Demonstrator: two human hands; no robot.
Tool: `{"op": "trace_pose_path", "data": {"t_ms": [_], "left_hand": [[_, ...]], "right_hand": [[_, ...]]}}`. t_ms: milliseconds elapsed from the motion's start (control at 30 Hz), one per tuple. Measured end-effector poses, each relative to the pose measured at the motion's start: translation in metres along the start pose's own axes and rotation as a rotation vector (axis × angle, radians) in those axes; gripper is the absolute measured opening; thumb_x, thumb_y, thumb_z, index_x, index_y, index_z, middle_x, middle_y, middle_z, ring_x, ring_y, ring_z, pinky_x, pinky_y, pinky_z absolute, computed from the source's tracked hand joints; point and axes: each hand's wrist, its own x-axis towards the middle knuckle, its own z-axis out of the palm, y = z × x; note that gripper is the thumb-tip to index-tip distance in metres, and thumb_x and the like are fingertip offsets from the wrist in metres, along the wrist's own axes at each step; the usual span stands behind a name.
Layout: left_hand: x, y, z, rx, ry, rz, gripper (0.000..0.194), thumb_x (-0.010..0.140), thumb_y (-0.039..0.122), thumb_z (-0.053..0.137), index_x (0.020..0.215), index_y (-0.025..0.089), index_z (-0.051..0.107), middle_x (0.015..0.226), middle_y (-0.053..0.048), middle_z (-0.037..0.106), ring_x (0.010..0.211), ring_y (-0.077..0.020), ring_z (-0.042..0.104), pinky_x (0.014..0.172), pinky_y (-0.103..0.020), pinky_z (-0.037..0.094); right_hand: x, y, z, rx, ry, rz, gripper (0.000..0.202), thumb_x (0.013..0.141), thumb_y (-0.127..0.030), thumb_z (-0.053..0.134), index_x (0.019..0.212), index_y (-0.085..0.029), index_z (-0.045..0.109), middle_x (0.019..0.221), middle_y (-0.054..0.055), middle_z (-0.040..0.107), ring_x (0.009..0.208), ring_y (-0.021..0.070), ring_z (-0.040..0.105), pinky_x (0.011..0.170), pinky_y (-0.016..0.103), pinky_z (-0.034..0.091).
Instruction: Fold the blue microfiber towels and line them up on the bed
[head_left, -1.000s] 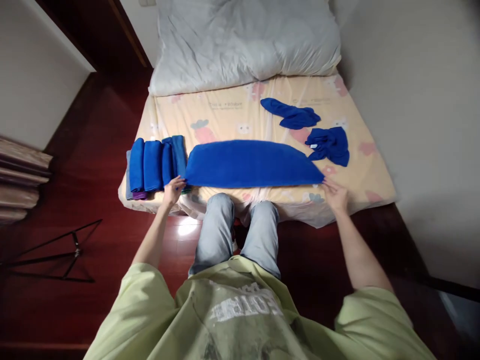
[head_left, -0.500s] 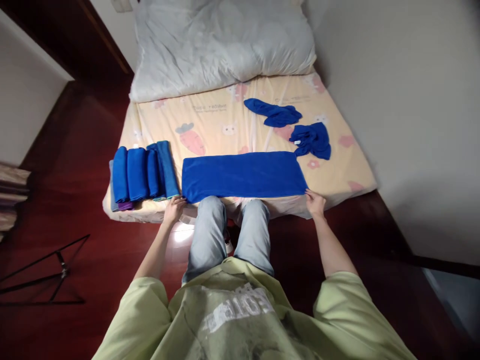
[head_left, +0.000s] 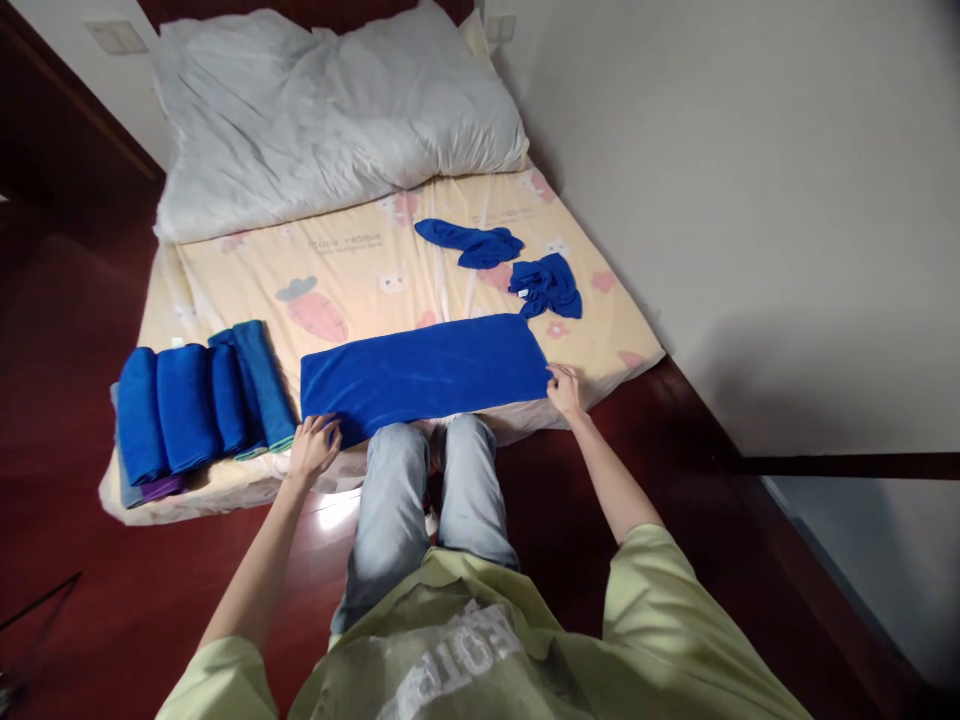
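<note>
A blue towel (head_left: 427, 375) lies flat in a long strip along the bed's near edge. My left hand (head_left: 315, 447) rests on its near left corner, fingers apart and palm down. At the right end, my right hand (head_left: 564, 390) pinches the towel's edge between thumb and fingers. Left of the strip sits a row of folded blue towels (head_left: 191, 405), with a teal-edged one (head_left: 266, 385) nearest my left hand. Two crumpled blue cloths, one longish (head_left: 472, 243) and one bunched with a white tag (head_left: 551, 285), lie beyond the strip's right end.
The bed (head_left: 600, 330) has a yellow sheet printed with carrots and rabbits. A bulky white quilt (head_left: 337, 120) covers its far end. A plain wall (head_left: 712, 200) runs along the right. My knees (head_left: 401, 460) stand against the bed's near edge.
My view has swung to the right. My left hand has gone from gripping the towel's near left corner to resting on it with fingers spread. My right hand has slid slightly up the right edge.
</note>
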Motion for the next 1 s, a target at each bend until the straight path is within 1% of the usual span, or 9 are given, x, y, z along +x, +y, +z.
{"op": "trace_pose_path", "data": {"t_ms": [133,267,500,600,667,733,800,900,1000], "left_hand": [[0.044,0.034,0.033,-0.111,0.089,-0.102,0.058,0.104,0.040,0.034,0.147,0.013,0.060,0.161,-0.017,0.047,0.150,-0.0373,0.039,0.119,-0.055,0.037],[0.055,0.049,0.061,-0.147,0.139,-0.164,0.060,0.105,0.038,0.033,0.159,0.016,0.046,0.171,-0.014,0.030,0.160,-0.0346,0.022,0.128,-0.059,0.021],[0.053,0.052,0.070,-0.199,0.146,-0.213,0.062,0.103,0.035,0.042,0.164,0.027,0.038,0.174,-0.005,0.024,0.161,-0.0312,0.020,0.131,-0.055,0.016],[0.054,0.052,0.073,-0.221,0.157,-0.222,0.065,0.100,0.033,0.049,0.164,0.030,0.037,0.174,-0.003,0.024,0.160,-0.0331,0.022,0.131,-0.057,0.017],[0.054,0.052,0.075,-0.230,0.163,-0.222,0.067,0.099,0.032,0.051,0.164,0.032,0.037,0.173,-0.002,0.025,0.160,-0.0340,0.024,0.130,-0.059,0.018],[0.053,0.051,0.077,-0.237,0.161,-0.221,0.067,0.099,0.032,0.051,0.164,0.033,0.037,0.174,-0.002,0.024,0.160,-0.0340,0.024,0.130,-0.059,0.018],[0.053,0.051,0.076,-0.249,0.161,-0.226,0.066,0.099,0.033,0.051,0.164,0.033,0.037,0.174,-0.001,0.024,0.160,-0.0335,0.023,0.130,-0.058,0.017],[0.053,0.052,0.074,-0.267,0.158,-0.230,0.065,0.099,0.034,0.050,0.163,0.031,0.040,0.173,-0.002,0.025,0.160,-0.0338,0.023,0.130,-0.057,0.017],[0.054,0.054,0.072,-0.262,0.162,-0.216,0.064,0.100,0.034,0.049,0.163,0.027,0.041,0.173,-0.005,0.025,0.160,-0.0350,0.023,0.130,-0.059,0.017]], "right_hand": [[0.052,-0.013,0.021,0.010,-0.039,-0.026,0.050,0.097,-0.023,0.043,0.141,-0.017,0.065,0.150,0.012,0.060,0.146,0.0283,0.050,0.126,0.050,0.039],[0.111,-0.009,0.045,-0.071,-0.158,0.015,0.055,0.102,-0.031,0.038,0.151,-0.014,0.057,0.159,0.013,0.052,0.152,0.0286,0.042,0.130,0.050,0.031],[0.233,0.030,0.085,-0.252,-0.278,0.099,0.060,0.106,-0.040,0.032,0.157,-0.013,0.048,0.165,0.014,0.043,0.156,0.0310,0.035,0.131,0.052,0.023],[0.284,0.046,0.097,-0.281,-0.249,0.148,0.057,0.107,-0.042,0.033,0.151,-0.011,0.053,0.157,0.019,0.052,0.150,0.0337,0.043,0.128,0.057,0.025],[0.305,0.052,0.103,-0.301,-0.215,0.188,0.055,0.108,-0.044,0.036,0.146,-0.010,0.056,0.150,0.022,0.058,0.146,0.0347,0.048,0.126,0.058,0.027],[0.311,0.052,0.106,-0.312,-0.182,0.193,0.054,0.108,-0.044,0.038,0.143,-0.009,0.057,0.145,0.024,0.060,0.143,0.0348,0.050,0.125,0.058,0.029],[0.301,0.046,0.104,-0.282,-0.138,0.143,0.052,0.107,-0.045,0.041,0.143,-0.011,0.057,0.141,0.022,0.063,0.140,0.0346,0.053,0.122,0.058,0.034],[0.267,0.029,0.092,-0.212,-0.068,0.056,0.046,0.105,-0.045,0.045,0.134,-0.015,0.065,0.129,0.018,0.070,0.132,0.0335,0.059,0.118,0.054,0.043],[0.236,0.015,0.077,-0.163,-0.097,0.054,0.034,0.101,-0.042,0.053,0.108,-0.017,0.075,0.113,0.016,0.075,0.118,0.0317,0.067,0.112,0.048,0.050]]}}
